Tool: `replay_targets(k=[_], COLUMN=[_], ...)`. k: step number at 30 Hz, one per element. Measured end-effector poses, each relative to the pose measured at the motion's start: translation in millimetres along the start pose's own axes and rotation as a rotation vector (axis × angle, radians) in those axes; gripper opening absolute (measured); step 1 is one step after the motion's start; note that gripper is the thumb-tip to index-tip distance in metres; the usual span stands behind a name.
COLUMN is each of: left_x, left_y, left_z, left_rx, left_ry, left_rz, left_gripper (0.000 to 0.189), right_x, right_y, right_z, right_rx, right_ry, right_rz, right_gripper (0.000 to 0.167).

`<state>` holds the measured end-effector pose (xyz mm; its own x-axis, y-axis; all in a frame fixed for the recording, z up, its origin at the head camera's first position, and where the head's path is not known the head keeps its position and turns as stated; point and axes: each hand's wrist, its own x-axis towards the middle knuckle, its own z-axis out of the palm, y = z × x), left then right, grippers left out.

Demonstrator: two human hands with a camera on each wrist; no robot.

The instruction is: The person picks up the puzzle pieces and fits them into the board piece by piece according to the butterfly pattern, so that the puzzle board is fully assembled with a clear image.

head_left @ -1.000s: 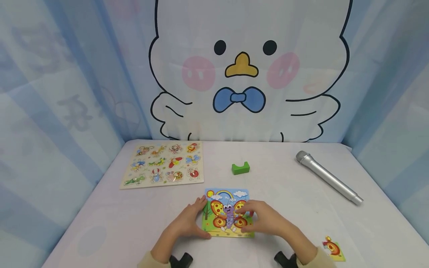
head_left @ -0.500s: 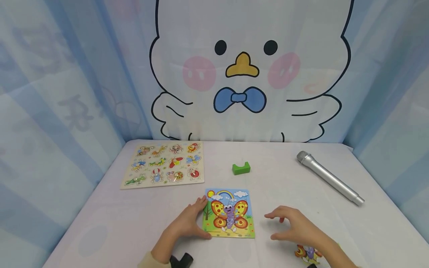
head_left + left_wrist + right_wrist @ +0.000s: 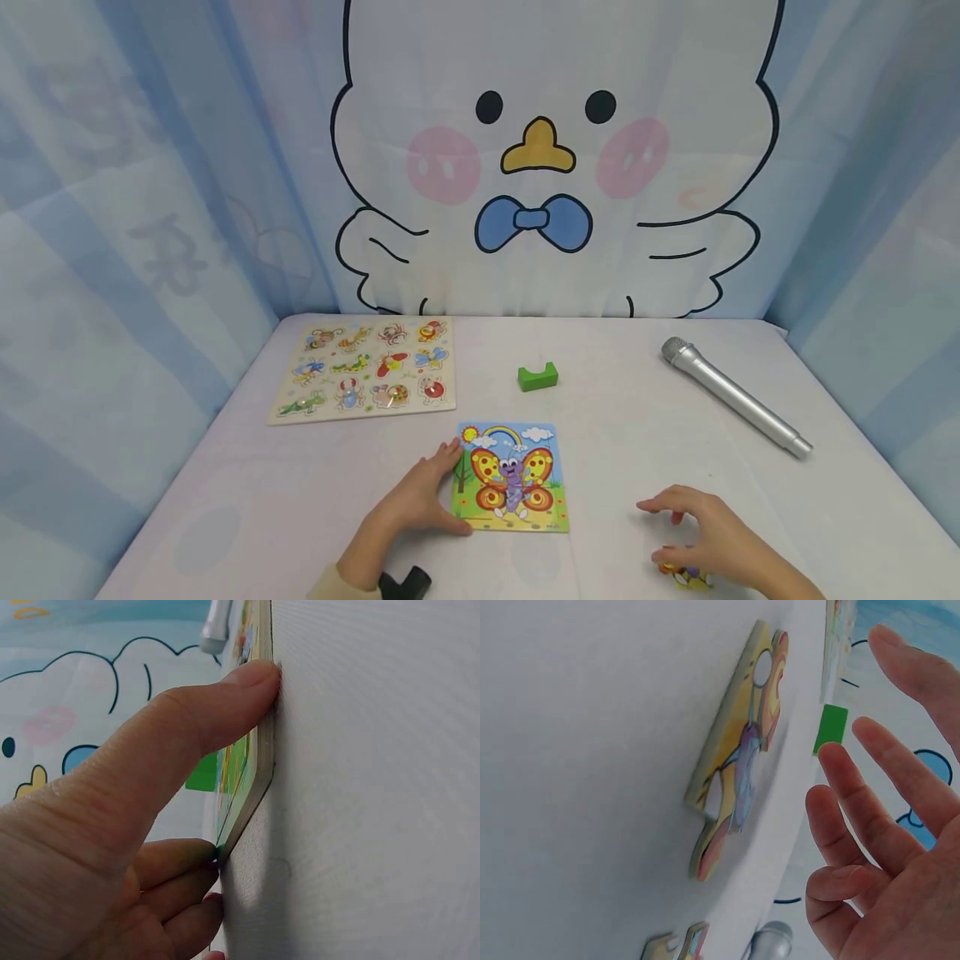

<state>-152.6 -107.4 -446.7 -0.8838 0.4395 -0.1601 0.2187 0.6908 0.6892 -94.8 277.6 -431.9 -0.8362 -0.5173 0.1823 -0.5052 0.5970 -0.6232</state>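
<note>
A square puzzle board (image 3: pixel 513 500) printed with a butterfly lies flat in the middle of the table. My left hand (image 3: pixel 420 498) holds its left side, the thumb at the near edge and the fingertips at the far left corner. In the left wrist view, the thumb presses on the edge of the board (image 3: pixel 264 750). To the right, my right hand (image 3: pixel 708 537) hovers with fingers spread over a butterfly puzzle piece (image 3: pixel 692 580), partly covered in the head view. The right wrist view shows this piece (image 3: pixel 731 761) apart from the fingers.
A wooden insect puzzle (image 3: pixel 367 367) lies at the back left, a green notched block (image 3: pixel 537 377) at the back middle. A silver microphone (image 3: pixel 738 398) lies at the right. Another puzzle piece (image 3: pixel 660 946) shows at the bottom of the right wrist view.
My right hand has left the board's right side and moved right and nearer, over the butterfly piece. The left hand and the board have stayed in place.
</note>
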Motion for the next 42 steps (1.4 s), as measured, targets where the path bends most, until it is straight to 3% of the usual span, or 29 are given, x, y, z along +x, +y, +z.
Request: replay_targets(k=[7,14,18,37,42], left_x=[0.1,0.4,0.3,1.5,0.9], left_y=[0.0,0.2,0.5,-1.8,-1.5], left_z=[0.3,0.3,0.5,1.4,1.3], left_rx=[0.006,0.008,0.007,0.011,0.009], left_ry=[0.002,0.003,0.003,0.004,0.005], left_rz=[0.005,0.001,-0.005,-0.001,0.004], left_gripper=[0.104,0.104,0.104,0.105,0.105], right_x=[-18.9,-30.3,-31.9,-31.3,-27.8], right_y=[12,15,15,12,10], right_z=[-4,-15,-16,-16,-15], right_rx=[-0.041,0.033,0.062,0.075,0.087], right_ry=[-0.019,-0.194,-0.230,-0.245,-0.231], right_rz=[0.052,0.304,0.395,0.367,0.291], right_gripper=[0.050,0.053,0.055,0.046,0.043])
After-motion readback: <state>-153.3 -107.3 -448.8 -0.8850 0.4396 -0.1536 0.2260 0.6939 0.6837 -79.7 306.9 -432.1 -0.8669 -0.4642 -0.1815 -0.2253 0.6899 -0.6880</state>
